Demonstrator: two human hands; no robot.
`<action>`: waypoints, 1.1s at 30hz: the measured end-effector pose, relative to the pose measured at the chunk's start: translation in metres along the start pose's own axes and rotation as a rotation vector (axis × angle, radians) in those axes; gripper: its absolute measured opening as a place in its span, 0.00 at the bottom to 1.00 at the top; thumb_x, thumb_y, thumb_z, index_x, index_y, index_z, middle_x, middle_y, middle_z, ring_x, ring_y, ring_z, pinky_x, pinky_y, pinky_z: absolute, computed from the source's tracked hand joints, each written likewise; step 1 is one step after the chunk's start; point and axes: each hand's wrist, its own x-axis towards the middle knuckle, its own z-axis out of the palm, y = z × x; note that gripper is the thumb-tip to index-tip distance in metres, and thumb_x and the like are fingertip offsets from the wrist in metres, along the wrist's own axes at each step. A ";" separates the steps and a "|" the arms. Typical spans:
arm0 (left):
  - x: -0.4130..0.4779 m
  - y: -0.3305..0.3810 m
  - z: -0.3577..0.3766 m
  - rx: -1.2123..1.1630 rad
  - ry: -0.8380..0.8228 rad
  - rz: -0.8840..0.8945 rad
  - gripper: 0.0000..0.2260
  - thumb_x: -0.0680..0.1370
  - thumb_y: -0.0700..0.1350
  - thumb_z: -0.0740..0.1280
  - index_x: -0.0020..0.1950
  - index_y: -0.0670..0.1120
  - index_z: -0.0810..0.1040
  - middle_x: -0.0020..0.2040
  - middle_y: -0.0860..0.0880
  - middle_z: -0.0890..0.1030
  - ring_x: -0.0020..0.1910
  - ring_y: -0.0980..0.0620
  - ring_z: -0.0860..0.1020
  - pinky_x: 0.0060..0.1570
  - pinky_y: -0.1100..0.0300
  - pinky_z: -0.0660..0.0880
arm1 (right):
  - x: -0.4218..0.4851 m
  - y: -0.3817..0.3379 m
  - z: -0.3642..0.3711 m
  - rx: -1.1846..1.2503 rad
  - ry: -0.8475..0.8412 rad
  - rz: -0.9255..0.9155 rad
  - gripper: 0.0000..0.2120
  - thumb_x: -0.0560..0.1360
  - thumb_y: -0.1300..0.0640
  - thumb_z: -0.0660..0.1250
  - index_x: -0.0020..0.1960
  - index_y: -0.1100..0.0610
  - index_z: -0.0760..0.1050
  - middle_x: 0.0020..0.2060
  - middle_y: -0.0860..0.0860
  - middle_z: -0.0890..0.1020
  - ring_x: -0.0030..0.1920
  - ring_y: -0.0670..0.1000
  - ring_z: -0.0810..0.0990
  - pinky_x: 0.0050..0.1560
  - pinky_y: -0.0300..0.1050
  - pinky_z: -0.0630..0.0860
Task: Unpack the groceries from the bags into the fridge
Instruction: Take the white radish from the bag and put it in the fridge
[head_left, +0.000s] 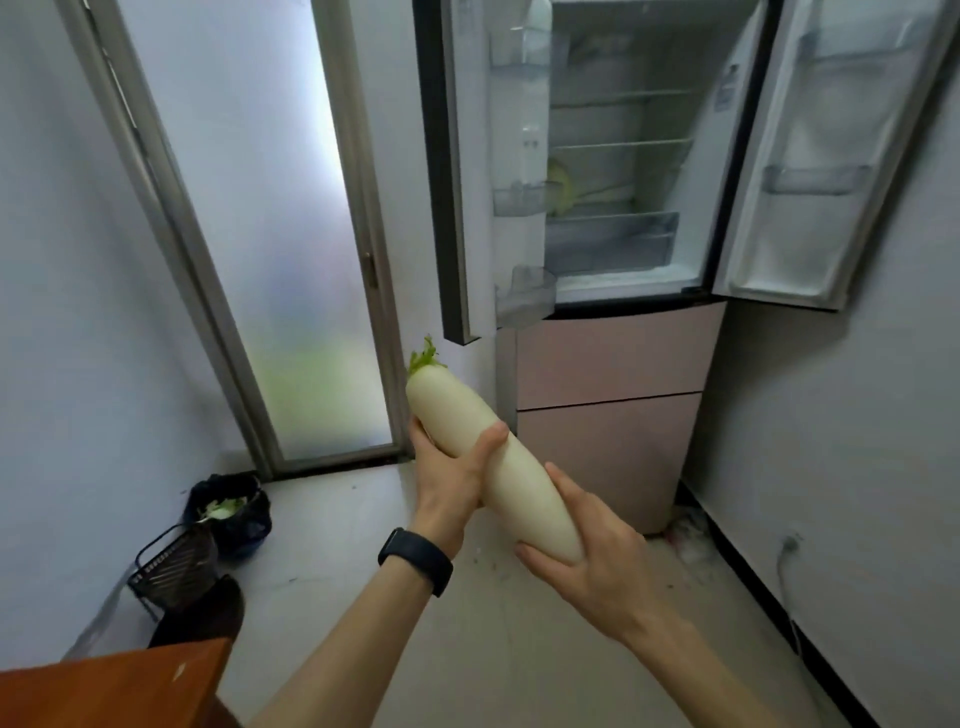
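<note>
Before the open fridge (613, 358) you hold a long white radish (511, 480) in the air with both hands, its green-tufted top pointing up and away from you, towards the bottom edge of the fridge's left-hand door. Your left hand (449, 475) wraps the upper half: the thumb (493, 435) curls over the top and the other fingers are tucked behind, out of sight. Your right hand (589, 553) cups the blunt lower end, its fingers (537, 560) curled underneath and close together.

Both doors stand wide, so access is sorted. One pale green leafy head (563, 187) lies on a lower shelf, blurred, which suggests at least one item is put away. The upper shelves, the clear drawer (608, 241) and the door bins (519, 200) look bare, though the picture is soft there. The radish is well short of the shelves and not yet stowed.

On the floor by the glass door sits a dark bag (234, 519) with something green and pale showing in its mouth, so I judge more is left to carry over. You look to be early-to-midway: this radish goes in next, then back to the bag
</note>
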 end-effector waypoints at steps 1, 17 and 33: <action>0.017 0.000 0.014 -0.003 -0.020 0.000 0.44 0.64 0.55 0.79 0.73 0.61 0.57 0.61 0.51 0.75 0.55 0.47 0.79 0.44 0.41 0.82 | 0.018 0.010 -0.006 -0.032 0.014 0.006 0.43 0.67 0.27 0.65 0.77 0.33 0.51 0.62 0.39 0.77 0.53 0.43 0.79 0.49 0.49 0.80; 0.282 0.025 0.259 0.028 -0.339 0.096 0.41 0.70 0.52 0.78 0.74 0.61 0.55 0.60 0.53 0.76 0.54 0.50 0.80 0.42 0.45 0.83 | 0.271 0.169 -0.091 -0.127 0.305 0.145 0.43 0.67 0.30 0.70 0.77 0.34 0.56 0.63 0.40 0.78 0.54 0.44 0.78 0.51 0.49 0.80; 0.488 0.006 0.497 -0.014 -0.255 0.096 0.39 0.71 0.51 0.77 0.75 0.57 0.56 0.58 0.51 0.76 0.51 0.49 0.81 0.36 0.51 0.82 | 0.508 0.375 -0.188 -0.172 0.183 0.097 0.45 0.69 0.29 0.68 0.79 0.37 0.52 0.66 0.41 0.73 0.52 0.41 0.71 0.47 0.38 0.69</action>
